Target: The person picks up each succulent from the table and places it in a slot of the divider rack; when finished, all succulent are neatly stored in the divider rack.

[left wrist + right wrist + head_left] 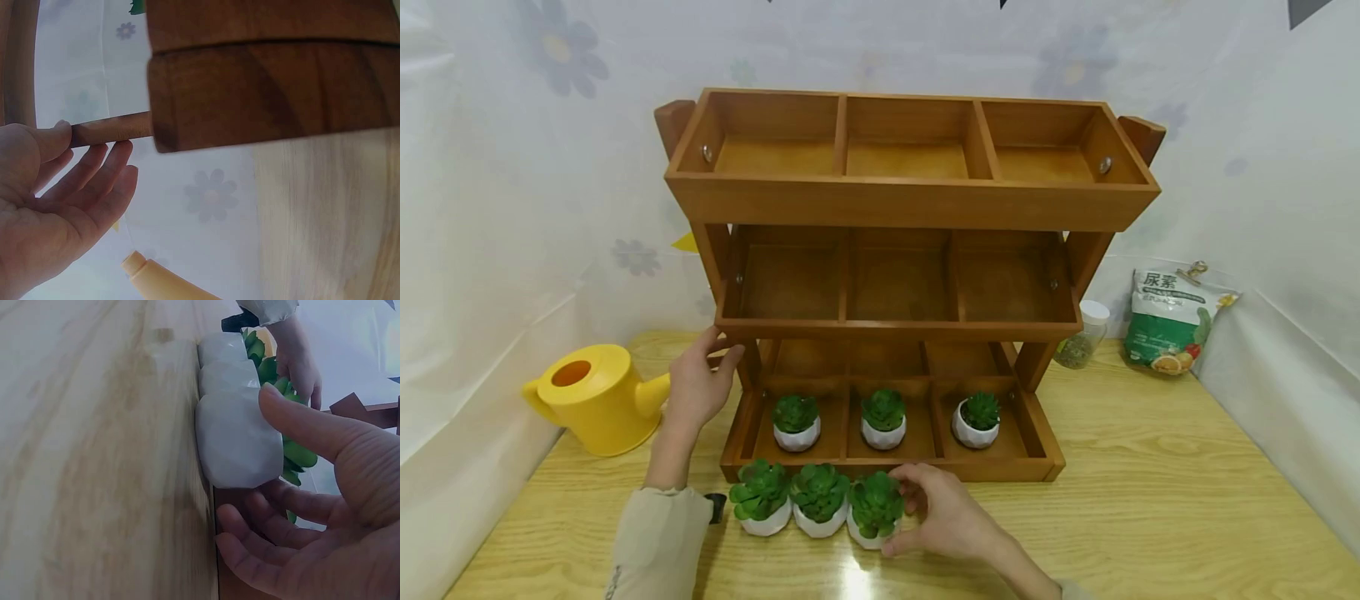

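Note:
A three-tier wooden rack stands on the table. Its bottom tier holds three small succulents in white pots. Three more stand in a row before it. My right hand grips the rightmost pot of that row, thumb in front and fingers behind. In the right wrist view the thumb lies on the white pot and the fingers curl under it. My left hand rests open against the rack's left leg, thumb touching the wood.
A yellow watering can sits left of the rack. A green-and-white bag and a small jar stand at the back right. White sheeting closes in the wooden table on three sides.

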Action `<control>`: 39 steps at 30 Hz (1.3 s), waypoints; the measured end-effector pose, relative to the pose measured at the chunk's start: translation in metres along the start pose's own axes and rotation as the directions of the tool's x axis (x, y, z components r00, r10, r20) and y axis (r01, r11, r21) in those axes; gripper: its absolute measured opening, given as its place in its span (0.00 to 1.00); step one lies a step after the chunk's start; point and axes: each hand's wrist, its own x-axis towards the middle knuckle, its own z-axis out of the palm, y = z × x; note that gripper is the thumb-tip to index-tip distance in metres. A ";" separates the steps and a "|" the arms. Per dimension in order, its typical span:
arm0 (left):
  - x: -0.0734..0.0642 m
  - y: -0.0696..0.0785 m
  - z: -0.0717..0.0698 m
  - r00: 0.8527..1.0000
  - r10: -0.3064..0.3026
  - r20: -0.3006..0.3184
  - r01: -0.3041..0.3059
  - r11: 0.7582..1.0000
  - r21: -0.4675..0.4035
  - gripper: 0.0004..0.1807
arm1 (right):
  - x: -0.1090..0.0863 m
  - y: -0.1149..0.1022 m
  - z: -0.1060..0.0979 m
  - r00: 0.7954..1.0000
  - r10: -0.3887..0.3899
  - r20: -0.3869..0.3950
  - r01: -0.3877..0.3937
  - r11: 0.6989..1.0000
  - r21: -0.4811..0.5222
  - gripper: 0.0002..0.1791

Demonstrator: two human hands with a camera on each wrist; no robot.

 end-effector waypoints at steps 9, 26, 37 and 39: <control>0.000 0.002 -0.001 1.000 -0.018 0.019 0.018 1.000 -0.007 0.20 | -0.001 0.001 0.003 0.998 -0.018 0.053 0.017 1.000 0.025 0.34; 0.001 -0.001 0.000 1.000 -0.003 0.009 0.003 1.000 -0.001 0.20 | -0.001 0.002 0.007 0.995 -0.081 0.059 0.082 0.997 -0.013 0.36; 0.000 0.001 -0.002 0.999 -0.022 0.029 0.022 1.000 0.002 0.21 | 0.001 0.005 0.011 0.996 -0.084 0.003 0.084 0.996 -0.006 0.30; 0.000 0.001 -0.001 1.000 -0.019 0.025 0.019 1.000 0.002 0.20 | 0.002 0.004 0.012 0.997 -0.074 -0.012 0.074 0.997 -0.009 0.29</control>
